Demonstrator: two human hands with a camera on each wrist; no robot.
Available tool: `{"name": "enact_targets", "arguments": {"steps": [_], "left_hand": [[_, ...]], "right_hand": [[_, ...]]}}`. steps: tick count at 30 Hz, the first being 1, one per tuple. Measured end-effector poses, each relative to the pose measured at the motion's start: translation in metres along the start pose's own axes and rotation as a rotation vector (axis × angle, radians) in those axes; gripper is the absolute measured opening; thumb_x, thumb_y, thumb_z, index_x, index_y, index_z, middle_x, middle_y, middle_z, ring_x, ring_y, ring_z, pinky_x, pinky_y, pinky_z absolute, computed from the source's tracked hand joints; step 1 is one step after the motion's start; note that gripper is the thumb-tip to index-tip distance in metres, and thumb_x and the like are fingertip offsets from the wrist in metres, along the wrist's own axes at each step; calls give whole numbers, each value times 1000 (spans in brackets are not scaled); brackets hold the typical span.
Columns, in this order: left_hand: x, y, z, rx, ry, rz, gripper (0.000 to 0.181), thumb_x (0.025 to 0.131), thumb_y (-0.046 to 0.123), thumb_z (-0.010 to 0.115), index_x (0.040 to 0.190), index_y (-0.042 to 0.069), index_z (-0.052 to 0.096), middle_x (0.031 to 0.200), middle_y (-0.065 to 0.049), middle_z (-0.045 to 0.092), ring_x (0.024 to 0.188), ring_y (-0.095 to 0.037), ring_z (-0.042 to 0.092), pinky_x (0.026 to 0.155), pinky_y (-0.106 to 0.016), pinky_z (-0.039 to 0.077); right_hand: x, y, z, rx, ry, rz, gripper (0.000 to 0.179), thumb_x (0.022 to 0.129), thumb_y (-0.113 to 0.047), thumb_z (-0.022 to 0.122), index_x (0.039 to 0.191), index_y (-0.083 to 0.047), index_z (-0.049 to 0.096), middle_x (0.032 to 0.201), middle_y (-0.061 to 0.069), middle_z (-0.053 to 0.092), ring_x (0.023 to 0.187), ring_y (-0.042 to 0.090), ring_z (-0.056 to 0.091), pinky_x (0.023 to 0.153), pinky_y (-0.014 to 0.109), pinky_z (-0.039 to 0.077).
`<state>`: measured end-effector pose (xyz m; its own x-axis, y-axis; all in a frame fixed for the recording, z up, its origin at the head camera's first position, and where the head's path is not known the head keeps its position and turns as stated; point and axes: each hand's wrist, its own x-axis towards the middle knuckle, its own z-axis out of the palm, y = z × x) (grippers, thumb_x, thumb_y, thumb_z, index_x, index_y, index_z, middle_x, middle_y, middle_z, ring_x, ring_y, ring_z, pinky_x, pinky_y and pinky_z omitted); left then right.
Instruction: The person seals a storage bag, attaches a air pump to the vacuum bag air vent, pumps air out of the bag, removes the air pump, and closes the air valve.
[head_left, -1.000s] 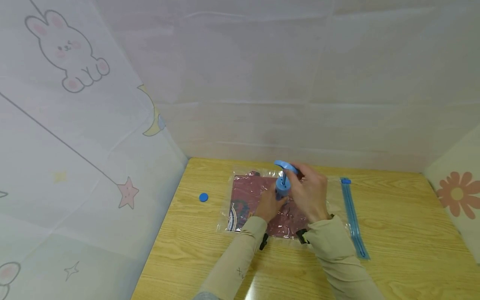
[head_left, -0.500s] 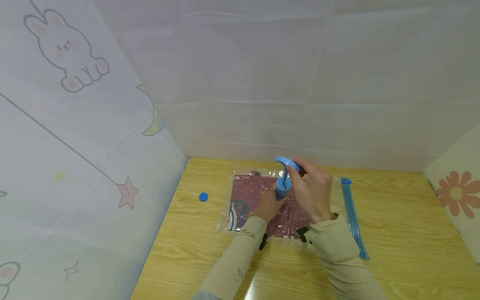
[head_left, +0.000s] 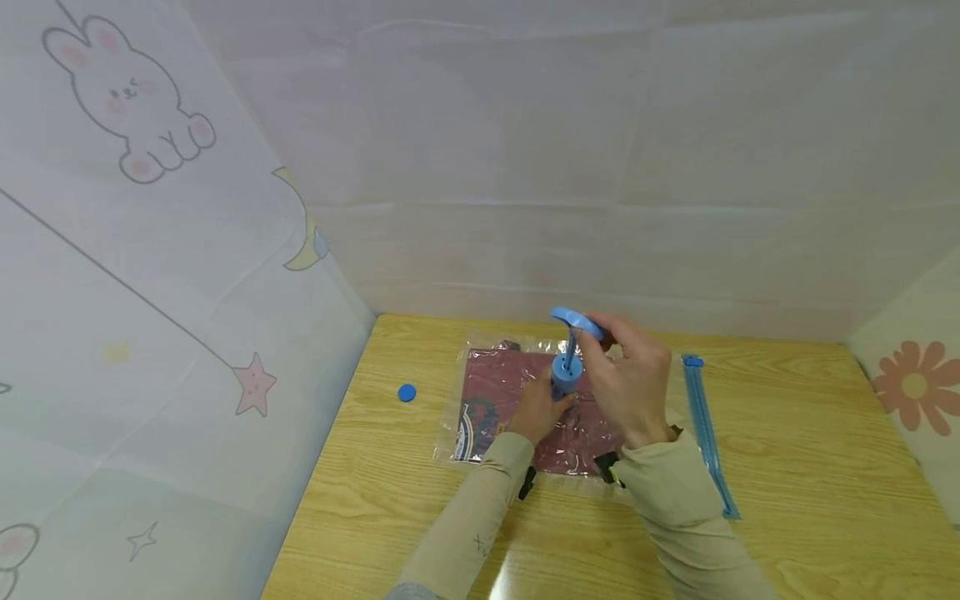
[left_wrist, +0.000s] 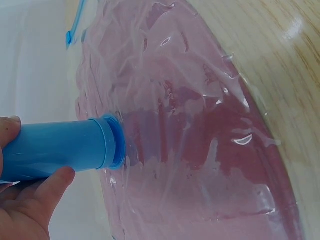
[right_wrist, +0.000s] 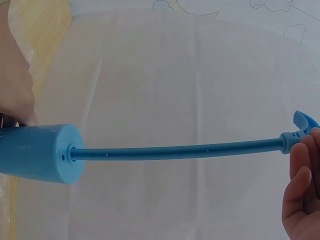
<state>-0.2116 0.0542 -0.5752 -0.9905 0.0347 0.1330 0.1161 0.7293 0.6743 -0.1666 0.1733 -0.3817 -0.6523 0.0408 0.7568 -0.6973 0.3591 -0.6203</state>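
A blue hand pump (left_wrist: 60, 147) stands upright on a clear vacuum storage bag (head_left: 525, 462) that holds a folded dark red garment (head_left: 495, 379). My left hand (head_left: 537, 410) grips the pump's barrel low down, thumb and fingers around it. In the left wrist view the pump's foot meets the bag's film. My right hand (head_left: 632, 379) holds the pump's curved handle (head_left: 576, 322) at its right end. Between handle and barrel the rod (right_wrist: 175, 152) is drawn far out, as the right wrist view shows. The bag's valve is hidden under the pump.
A round blue cap (head_left: 407, 392) lies on the wooden table (head_left: 360, 500) left of the bag. Along the bag's right end runs a blue zip seal (head_left: 708, 442) with a slider (head_left: 693, 362) at its far end. Printed cloth walls (head_left: 487, 167) stand behind and at both sides.
My right hand has moved up and slightly right, lifting the handle and drawing more rod out of the barrel. My left hand and the bag stay in place.
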Motion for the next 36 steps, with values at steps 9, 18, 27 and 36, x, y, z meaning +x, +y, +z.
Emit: {"name": "enact_targets", "arguments": {"steps": [9,18,27,36], "left_hand": [[1,0,1,-15,-4,-12,56,91,27,67,139,10,44,128,-13,64,117,-26,62,98,-39,52],[1,0,1,-16,1,-15,54,91,26,67,138,9,45,125,-13,66,115,-26,64,97,-38,52],[1,-1,1,-17,-5,-19,55,91,27,67,138,10,45,125,-12,65,115,-25,63,97,-38,52],[2,-3,3,-29,2,-2,56,90,24,69,139,9,44,125,-13,65,115,-26,63,98,-38,51]], "right_hand": [[1,-4,-2,11,27,-7,15,80,5,71,94,5,73,80,16,72,65,12,58,65,11,44],[2,-3,-1,13,-1,3,13,81,4,70,94,5,73,81,15,72,67,10,56,64,12,44],[1,1,0,5,-10,0,12,83,3,67,94,4,72,80,14,71,66,12,56,64,10,41],[1,5,0,10,-35,42,11,85,1,67,95,3,72,81,12,71,69,6,55,63,10,41]]}}
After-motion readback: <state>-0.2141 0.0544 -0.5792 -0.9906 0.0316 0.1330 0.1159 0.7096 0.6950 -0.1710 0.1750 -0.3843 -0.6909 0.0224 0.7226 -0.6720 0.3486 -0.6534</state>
